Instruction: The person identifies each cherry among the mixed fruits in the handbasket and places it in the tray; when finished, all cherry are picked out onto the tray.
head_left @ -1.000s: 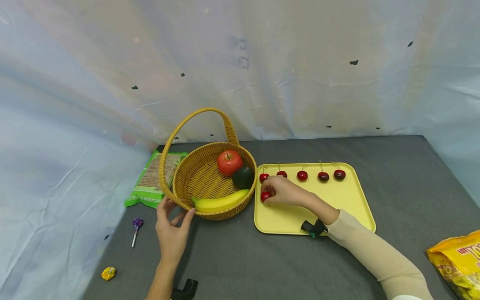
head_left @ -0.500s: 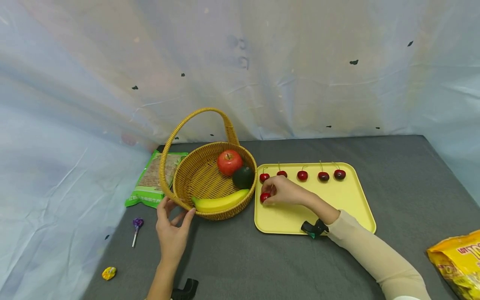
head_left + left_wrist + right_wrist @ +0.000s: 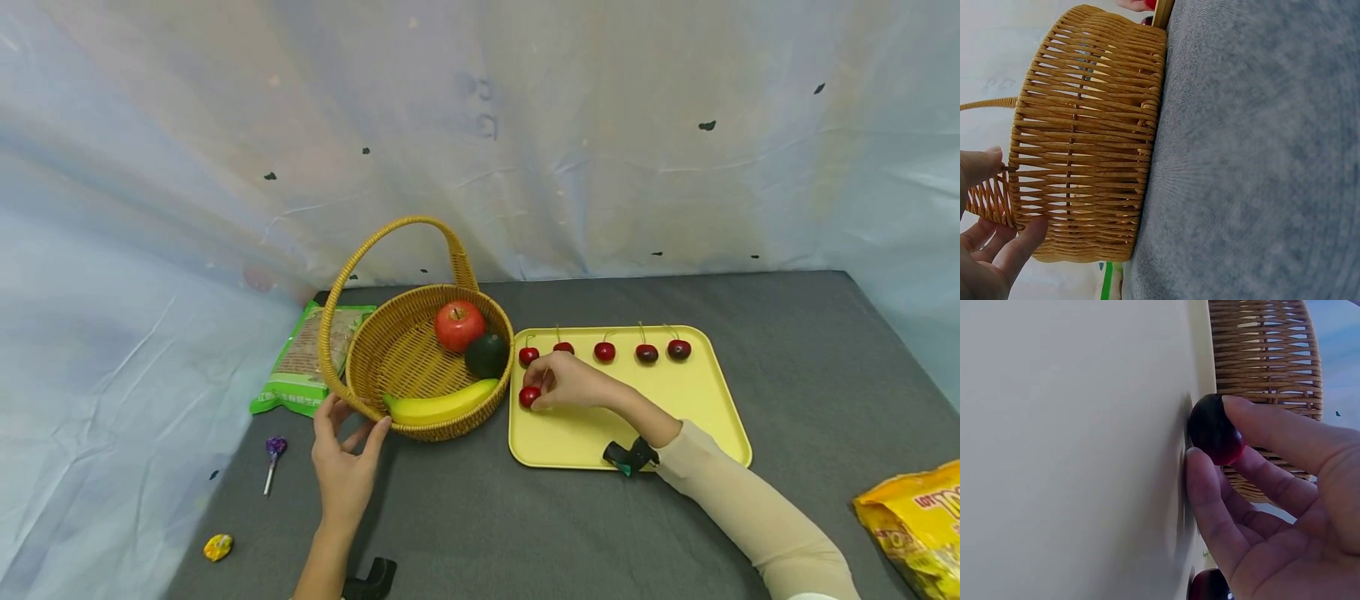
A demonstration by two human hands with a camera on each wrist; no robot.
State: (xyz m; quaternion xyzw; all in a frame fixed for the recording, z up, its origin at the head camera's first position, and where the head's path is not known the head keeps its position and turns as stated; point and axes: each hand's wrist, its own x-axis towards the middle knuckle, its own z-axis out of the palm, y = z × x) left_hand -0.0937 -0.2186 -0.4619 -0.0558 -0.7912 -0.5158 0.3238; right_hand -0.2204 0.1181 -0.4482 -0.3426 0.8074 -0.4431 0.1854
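My right hand point(image 3: 568, 382) pinches a dark red cherry point(image 3: 529, 397) between thumb and fingertips, low over the left side of the yellow tray point(image 3: 630, 425). In the right wrist view the cherry point(image 3: 1213, 428) is close to the tray surface. My left hand point(image 3: 347, 462) grips the wicker basket point(image 3: 390, 358) at its front left rim, by the foot of the handle; the left wrist view has the thumb and fingers on the woven rim point(image 3: 1015, 169). Inside the basket lie a red apple point(image 3: 459, 325), a dark green avocado-like fruit point(image 3: 487, 356) and a banana point(image 3: 442, 405).
Several stemmed cherries point(image 3: 604, 351) line the tray's back edge. A green-edged bag point(image 3: 300, 367) lies behind the basket's left side. A purple lollipop point(image 3: 274, 450) and a yellow wrapped candy point(image 3: 217, 547) are at left, a yellow snack bag point(image 3: 918, 525) at far right.
The cherry and my right fingertips have shifted very slightly toward the front of the tray. My left hand and the basket stay where they were.
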